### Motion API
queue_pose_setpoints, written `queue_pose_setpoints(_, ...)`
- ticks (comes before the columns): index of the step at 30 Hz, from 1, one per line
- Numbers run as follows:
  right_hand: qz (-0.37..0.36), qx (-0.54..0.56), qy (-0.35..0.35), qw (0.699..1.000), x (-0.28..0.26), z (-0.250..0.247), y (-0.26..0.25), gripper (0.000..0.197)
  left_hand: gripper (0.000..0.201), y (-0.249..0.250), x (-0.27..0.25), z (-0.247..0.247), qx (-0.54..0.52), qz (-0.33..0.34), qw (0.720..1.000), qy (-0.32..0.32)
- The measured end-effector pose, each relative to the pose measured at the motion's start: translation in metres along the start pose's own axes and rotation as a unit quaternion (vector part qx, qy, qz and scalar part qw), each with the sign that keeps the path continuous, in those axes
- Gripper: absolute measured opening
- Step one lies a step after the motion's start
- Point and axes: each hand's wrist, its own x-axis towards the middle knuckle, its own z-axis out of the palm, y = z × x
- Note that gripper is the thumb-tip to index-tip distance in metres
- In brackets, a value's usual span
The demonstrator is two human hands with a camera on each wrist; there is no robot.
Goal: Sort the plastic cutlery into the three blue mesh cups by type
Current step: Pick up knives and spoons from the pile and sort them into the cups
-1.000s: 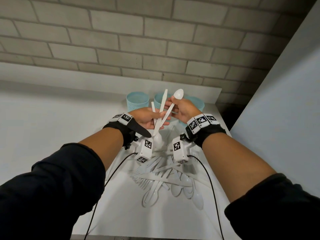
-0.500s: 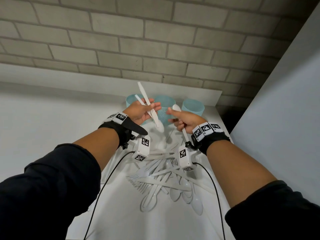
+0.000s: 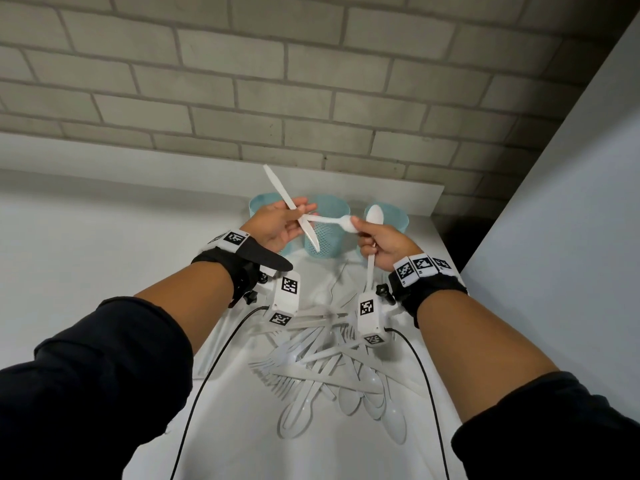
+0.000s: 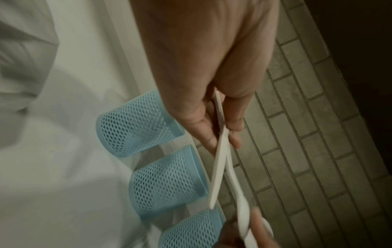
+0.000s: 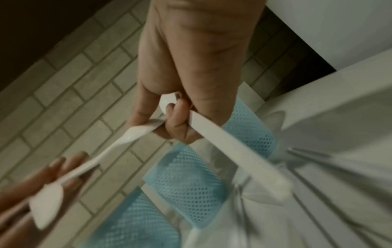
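Spoon (image 3: 329,221) now bridging hands, previously apart

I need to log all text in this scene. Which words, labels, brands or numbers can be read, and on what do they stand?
No words, brands or numbers can be read in any view.
Wrist bands and camera boxes: black-and-white square code markers only, no letters.
Blue mesh cups and plastic cutlery: no print visible.

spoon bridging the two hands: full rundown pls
White plastic spoon, smooth, one piece, glossy. It lies roughly level in the air above the middle blue mesh cup, touching no cup. The left hand pinches its handle end alongside a white knife; the right hand fingertips take its bowl end while gripping a second, upright spoon.
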Motion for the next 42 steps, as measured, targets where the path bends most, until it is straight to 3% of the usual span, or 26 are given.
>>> queue_pose_setpoints(4,-0.058,0.121,0.041,0.99,0.012,0.014,-0.006,0.014,0.036,-0.01,0.0,0.011,0.034,-0.035,0.999,-0.011)
queue_pose_setpoints(8,-0.07,0.106,0.027,0.991,0.017,0.028,-0.011,0.014,0.034,-0.016,0.004,0.021,0.034,-0.033,0.999,-0.012)
queue_pose_setpoints(11,-0.086,0.101,0.084,0.987,0.022,0.026,-0.027,0.011,0.033,-0.015,0.008,0.023,0.051,-0.035,0.998,-0.01)
queue_pose_setpoints(16,-0.262,0.155,0.144,0.942,0.03,0.008,-0.071,0.016,0.031,-0.008,0.014,0.025,0.043,-0.018,0.999,-0.018)
queue_pose_setpoints(20,-0.359,0.099,0.214,0.903,0.046,-0.013,-0.079,0.018,0.03,-0.008,0.02,0.028,0.026,-0.001,1.0,-0.008)
queue_pose_setpoints(24,-0.321,-0.002,0.244,0.915,0.057,-0.029,-0.052,0.023,0.015,-0.011,0.023,0.032,0.032,-0.007,0.999,-0.002)
queue_pose_setpoints(29,-0.241,-0.036,0.254,0.936,0.063,-0.041,-0.034,0.022,0.027,-0.008,0.023,0.03,0.032,-0.022,0.999,-0.009)
queue_pose_setpoints(32,-0.25,-0.065,0.254,0.932,0.055,-0.033,-0.039,0.025,0.024,-0.003,0.022,0.028,0.015,-0.035,0.999,-0.018)
queue_pose_setpoints(34,-0.322,-0.16,0.27,0.893,0.045,-0.022,-0.043,0.027,0.024,0.0,0.021,0.027,0.016,-0.038,0.999,-0.027)
queue_pose_setpoints(36,-0.429,-0.316,0.247,0.809,0.032,-0.007,-0.043,0.032,0.022,0.004,0.019,0.026,0.02,-0.039,0.998,-0.035)
queue_pose_setpoints(40,-0.581,-0.538,0.033,0.61,0.006,0.024,-0.026,0.046,0.017,0.009,0.013,0.028,0.028,-0.056,0.997,-0.036)
queue_pose_setpoints(42,-0.611,-0.582,-0.027,0.535,0.001,0.032,-0.01,0.046,0.022,0.01,0.01,0.026,0.022,-0.066,0.997,-0.042)
